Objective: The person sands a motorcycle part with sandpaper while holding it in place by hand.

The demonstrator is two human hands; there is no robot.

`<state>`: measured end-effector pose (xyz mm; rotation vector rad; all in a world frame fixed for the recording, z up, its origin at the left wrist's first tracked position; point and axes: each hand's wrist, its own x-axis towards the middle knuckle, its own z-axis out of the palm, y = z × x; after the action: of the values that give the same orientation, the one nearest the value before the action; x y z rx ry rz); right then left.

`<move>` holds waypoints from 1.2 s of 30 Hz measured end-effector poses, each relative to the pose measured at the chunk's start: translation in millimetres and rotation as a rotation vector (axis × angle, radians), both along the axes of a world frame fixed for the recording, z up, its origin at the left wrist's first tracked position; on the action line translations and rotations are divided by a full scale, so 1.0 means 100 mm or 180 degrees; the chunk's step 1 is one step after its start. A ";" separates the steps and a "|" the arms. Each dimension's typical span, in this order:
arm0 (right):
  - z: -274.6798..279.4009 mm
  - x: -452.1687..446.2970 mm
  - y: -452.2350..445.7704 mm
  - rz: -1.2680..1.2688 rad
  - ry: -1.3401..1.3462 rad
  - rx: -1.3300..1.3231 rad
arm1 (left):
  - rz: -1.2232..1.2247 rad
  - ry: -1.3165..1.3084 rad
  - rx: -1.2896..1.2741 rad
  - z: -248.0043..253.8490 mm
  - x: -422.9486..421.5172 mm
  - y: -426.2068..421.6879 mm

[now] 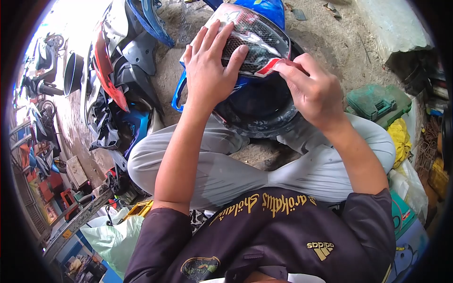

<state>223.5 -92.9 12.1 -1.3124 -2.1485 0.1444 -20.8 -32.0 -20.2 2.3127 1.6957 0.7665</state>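
A motorcycle body panel (pixel 257 40) with a dark honeycomb pattern and red and white graphics lies in front of me. My left hand (pixel 210 66) rests on its left side, palm down with fingers spread. At the lower right corner, by a red patch of the graphics, my right hand (pixel 314 89) is closed in a pinch. A thin reddish-brown piece (pixel 302 67) shows between its thumb and fingers; whether it is part of the sticker I cannot tell. Under the panel stands a round black basin (pixel 259 125) with a scuffed rim, close to my crossed legs.
Blue fairing parts (pixel 266 8) lie behind the panel. To the left is a pile of motorcycle fairings, including a red strip (pixel 106 70). A green plastic case (pixel 373 104) and a yellow bag (pixel 399 141) are at the right, below a concrete block (pixel 396 28).
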 end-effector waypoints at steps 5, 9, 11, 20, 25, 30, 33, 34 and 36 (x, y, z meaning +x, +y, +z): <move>-0.06 0.08 0.12 -0.0202 0.0018 0.0275 | -0.0008 -0.0137 0.0028 -0.06 -0.01 0.01; -0.02 0.05 0.05 -0.0053 0.0035 -0.0016 | -0.0019 -0.0081 0.0039 -0.06 -0.01 0.01; -0.09 0.14 0.15 -0.0062 0.0494 -0.0137 | -0.0002 -0.0087 0.0006 -0.05 -0.01 0.01; -0.29 0.21 0.21 -0.0618 0.2087 -0.1321 | 0.0009 -0.0194 -0.0125 -0.05 -0.06 0.05; -0.11 0.37 0.29 -0.0712 0.2649 -0.1972 | 0.0011 -0.0158 -0.0089 -0.05 -0.06 0.04; -0.08 0.47 0.38 -0.0295 0.2990 -0.2019 | 0.0033 -0.0166 -0.0089 -0.05 -0.05 0.04; -0.25 0.45 0.36 -0.0404 0.2774 -0.1969 | 0.0019 -0.0157 -0.0064 -0.05 -0.04 0.03; -0.31 0.46 0.37 -0.0480 0.2472 -0.1821 | 0.0015 -0.0162 -0.0053 -0.06 -0.04 0.03; -0.33 0.42 0.36 -0.0535 0.2127 -0.1581 | 0.0012 -0.0183 -0.0055 -0.06 -0.05 0.04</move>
<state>266.0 -57.1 -21.3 -1.4336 -1.4672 0.9523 -25.5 -28.3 -26.2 2.2545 1.6762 0.8078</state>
